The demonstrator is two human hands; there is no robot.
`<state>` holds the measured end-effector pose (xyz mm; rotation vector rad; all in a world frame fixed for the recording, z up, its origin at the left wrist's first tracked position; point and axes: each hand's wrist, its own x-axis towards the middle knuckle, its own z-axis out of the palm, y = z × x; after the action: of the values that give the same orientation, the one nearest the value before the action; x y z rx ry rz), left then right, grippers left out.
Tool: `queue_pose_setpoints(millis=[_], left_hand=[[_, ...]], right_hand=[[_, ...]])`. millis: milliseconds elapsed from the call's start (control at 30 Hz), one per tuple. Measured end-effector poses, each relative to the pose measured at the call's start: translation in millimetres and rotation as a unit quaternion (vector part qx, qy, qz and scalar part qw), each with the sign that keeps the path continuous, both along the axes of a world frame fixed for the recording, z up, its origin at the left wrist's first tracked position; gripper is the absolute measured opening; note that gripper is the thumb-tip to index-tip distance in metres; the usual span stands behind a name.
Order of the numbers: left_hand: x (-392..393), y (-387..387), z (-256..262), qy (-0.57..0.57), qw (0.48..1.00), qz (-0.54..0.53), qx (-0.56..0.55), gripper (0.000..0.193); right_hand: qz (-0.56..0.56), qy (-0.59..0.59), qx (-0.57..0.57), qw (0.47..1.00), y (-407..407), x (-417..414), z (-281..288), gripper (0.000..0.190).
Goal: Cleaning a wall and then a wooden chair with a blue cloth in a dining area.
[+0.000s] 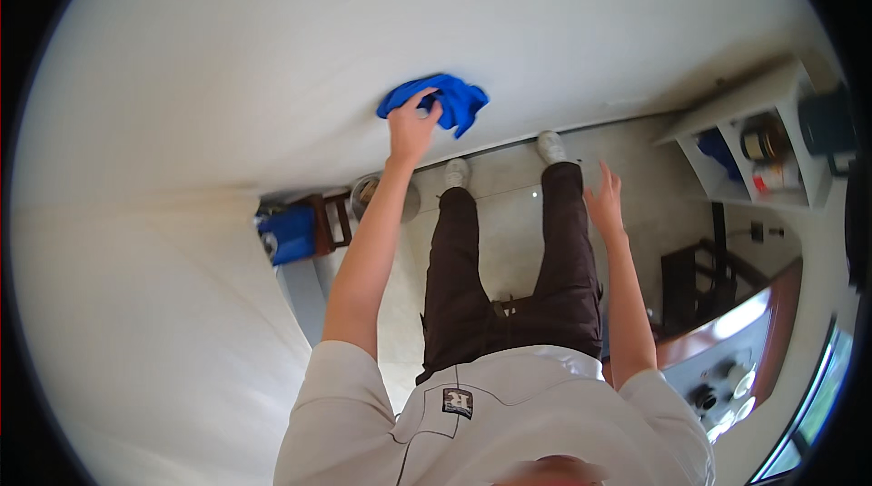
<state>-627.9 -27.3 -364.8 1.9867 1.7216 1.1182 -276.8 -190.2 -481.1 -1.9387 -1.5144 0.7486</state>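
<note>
A crumpled blue cloth [460, 101] lies flat against the white wall [327, 29] in front of me. My left hand [413, 125] is on the cloth, thumb and fingers curled onto it and pressing it to the wall. Lower and to the right, my right hand [605, 196] hangs beside my right thigh with its fingers apart, holding nothing. Below the cloth, my two shoes stand on the tiled floor close to the wall's foot.
At right stands a white shelf unit [783, 104] with jars inside. Below it are a dark chair [688, 281] and a wooden-edged table [783, 322] with cups. At left, a blue bag [289, 234] sits by a wooden stool [337, 220] and a round metal container [364, 193].
</note>
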Motion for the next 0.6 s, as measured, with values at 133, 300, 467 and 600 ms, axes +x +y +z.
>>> queue_pose_setpoints(millis=[133,300,467,600], left_hand=[[-164.5,-25.2,-21.1,-0.064,0.98,0.167,0.088,0.02],[-300.7,-57.4,-29.5,-0.02,0.92,0.348,0.18,0.026],[-331.8,-46.8,-23.5,-0.134,0.875,0.418,0.203,0.03],[-285.8,-44.9,-26.4,-0.187,0.887,0.378,0.186,0.028]], right_hand=[[0.032,0.069,0.029,0.997,-26.9,-37.5,15.2,0.057],[0.077,0.022,0.181,0.98,5.3,-98.5,52.3,0.053],[0.099,0.076,0.168,0.978,27.0,-161.5,61.1,0.05],[0.069,0.216,0.142,0.964,16.8,-210.6,69.1,0.051]])
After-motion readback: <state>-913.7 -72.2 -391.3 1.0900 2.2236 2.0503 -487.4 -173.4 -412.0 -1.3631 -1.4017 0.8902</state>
